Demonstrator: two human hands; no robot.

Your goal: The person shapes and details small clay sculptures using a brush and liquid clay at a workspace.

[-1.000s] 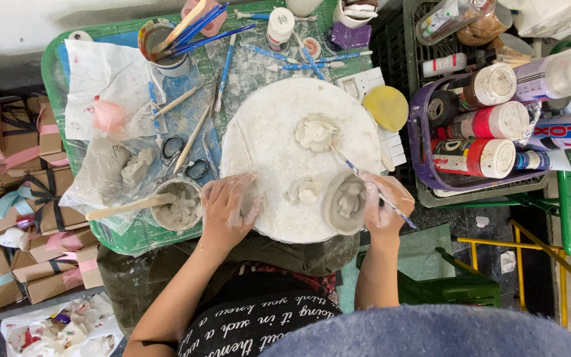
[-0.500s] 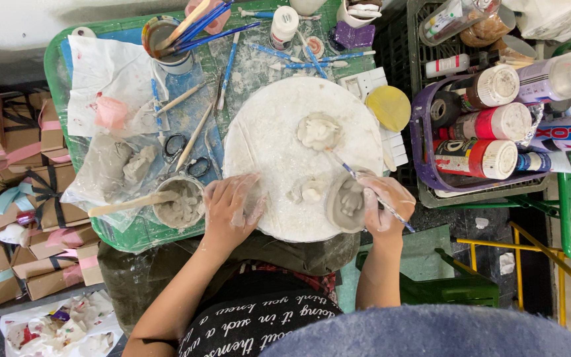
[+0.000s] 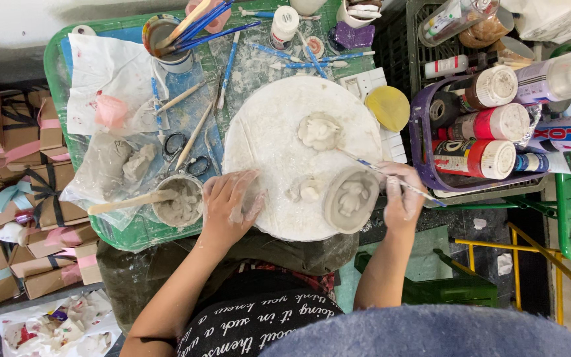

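Note:
A round white board [image 3: 279, 145] lies on a green tray [image 3: 133, 231]. My left hand [image 3: 229, 201], smeared with clay, rests flat on the board's near left edge and holds nothing. My right hand [image 3: 398, 192] grips a thin blue-handled tool [image 3: 371, 165] at the board's right edge, its tip pointing up-left over the board. Just left of that hand sits an oval grey clay mould [image 3: 350, 198] with a small figure shape in it. A small clay lump [image 3: 308, 190] lies beside the mould. Another clay figure [image 3: 320, 131] sits farther up the board.
A cup of wet clay [image 3: 178, 201] with a wooden stick stands left of my left hand. Scissors [image 3: 186, 155], a brush pot [image 3: 166, 39], bagged clay [image 3: 120, 162] and a yellow lid [image 3: 388, 107] surround the board. Paint bottles fill a purple basket [image 3: 424, 142] at right. Cardboard boxes [image 3: 8, 165] are stacked at left.
My right hand has slid slightly right and down along the board's edge with the tool. The left hand stays on the board, barely shifted.

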